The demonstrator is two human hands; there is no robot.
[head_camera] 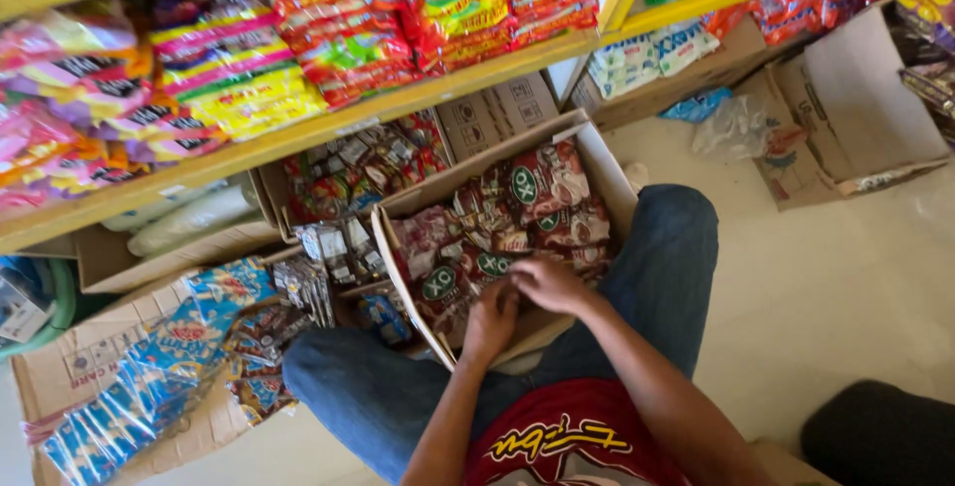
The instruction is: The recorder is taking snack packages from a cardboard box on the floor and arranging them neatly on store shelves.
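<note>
An open cardboard box sits on the floor between my knees, filled with dark red snack packets bearing green round marks. My left hand reaches into the box's near end, fingers curled down among the packets. My right hand lies just beside it, fingers bent over the same packets at the box's near edge. Whether either hand has hold of a packet is hidden by the fingers. My legs in blue jeans flank the box.
Yellow shelves above carry stacks of colourful packets. Blue packet strips lie on flattened cardboard at left. More small packets fill a box under the shelf. An open empty carton stands at right on the pale floor.
</note>
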